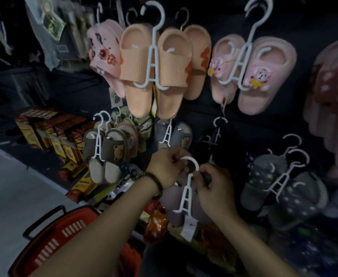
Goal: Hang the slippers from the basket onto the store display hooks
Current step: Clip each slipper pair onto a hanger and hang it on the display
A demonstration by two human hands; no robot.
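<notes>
— While your left hand (167, 168) pinches the curved top of the white hanger (186, 193), where does the pair sit?

— Straight under your grip, low in the centre of the frame. The pale mauve slippers (173, 202) hang on that hanger, partly hidden behind your wrists, and a white tag (190, 226) dangles below them. Your right hand (216, 190) has its fingers curled tight at the hanger's neck, just beneath the hook.

— Is the hook on a peg?

— You can't tell; it's too dark there.

— And around you?

— A dark display wall (264, 120) fills the upper and right frame. Orange slippers (142, 62) hang upper centre, with pink bear slippers (264, 76) to their right. Brown bear slippers (112, 148) hang centre left and grey starred slippers (284, 190) lower right, all on white hangers. Your red basket (64, 232) sits at the lower left, by the pale floor (8, 186).
</notes>
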